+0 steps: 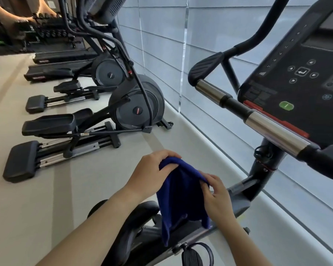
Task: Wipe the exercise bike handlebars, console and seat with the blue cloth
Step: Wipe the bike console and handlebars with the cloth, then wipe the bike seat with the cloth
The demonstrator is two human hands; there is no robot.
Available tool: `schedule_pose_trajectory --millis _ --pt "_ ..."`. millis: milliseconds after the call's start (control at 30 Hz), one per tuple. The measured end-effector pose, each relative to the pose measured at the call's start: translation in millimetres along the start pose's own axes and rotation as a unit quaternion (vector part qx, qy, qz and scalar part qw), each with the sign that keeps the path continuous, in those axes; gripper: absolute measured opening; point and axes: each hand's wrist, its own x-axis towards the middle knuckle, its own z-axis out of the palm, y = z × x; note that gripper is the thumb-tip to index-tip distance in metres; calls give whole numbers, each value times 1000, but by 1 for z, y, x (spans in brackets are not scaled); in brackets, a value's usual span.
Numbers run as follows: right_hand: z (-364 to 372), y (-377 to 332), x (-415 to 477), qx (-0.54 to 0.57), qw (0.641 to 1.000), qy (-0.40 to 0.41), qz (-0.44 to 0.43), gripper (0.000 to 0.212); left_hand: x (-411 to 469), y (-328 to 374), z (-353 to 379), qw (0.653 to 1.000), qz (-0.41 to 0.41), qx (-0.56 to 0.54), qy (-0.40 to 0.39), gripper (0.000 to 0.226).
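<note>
Gym floor (37, 208), two hands (152, 177) (217, 196), one blue cloth (181, 198)

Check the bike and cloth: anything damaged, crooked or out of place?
Nothing stands out. The left hand and right hand hold the blue cloth in the air, apart from the handlebar. The handlebar and console look intact.

One cloth (181, 191), two hands (150, 175) (217, 196), two ellipticals (136, 110) (108, 72)
</note>
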Motion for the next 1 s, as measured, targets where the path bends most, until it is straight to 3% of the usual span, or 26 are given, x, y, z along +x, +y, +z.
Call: schedule_pose_trajectory --millis 233,400,600,733,900,1000 --pt "16 -6 -2 -27 991 117 64 20 23 -27 -12 997 56 34 -52 13" --pt "35 -30 -25 -48 973 221 38 30 38 -46 -35 984 131 45 -114 11" --pt "84 -70 -67 -39 916 399 8 24 43 -63 -76 956 263 36 -126 11" --pt "96 -97 -102 -108 926 358 48 25 43 -57 -88 952 230 -14 -199 18" --pt "94 -116 -169 -181 922 313 139 14 16 -42 -80 919 235 -67 -310 19" --pt "102 -123 -209 -222 905 311 188 31 -14 -28 -74 886 249 -132 -369 20"
